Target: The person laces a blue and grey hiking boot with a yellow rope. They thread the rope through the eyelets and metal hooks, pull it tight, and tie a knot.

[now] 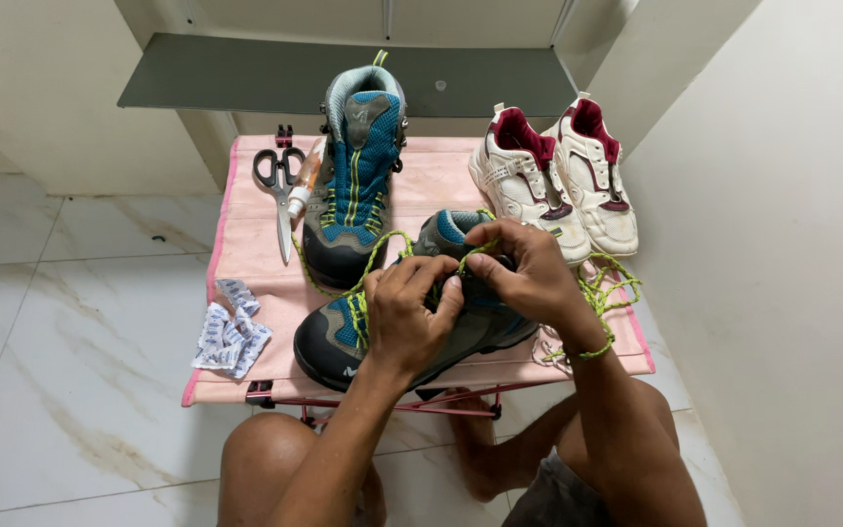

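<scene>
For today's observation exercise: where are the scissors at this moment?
In the head view, the scissors lie at the far left corner of the pink folding table, handles away from the person, beside a small tube and left of the upright blue hiking boot.

Both hands, left hand [404, 314] and right hand [529, 273], gripped the green lace [382, 246] over a blue boot [412, 327] lying on the pink worktop [251, 244].

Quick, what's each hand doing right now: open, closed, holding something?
Left hand: closed, gripping the boot lying on its side.
Right hand: closed, pinching the yellow-green lace.
</scene>
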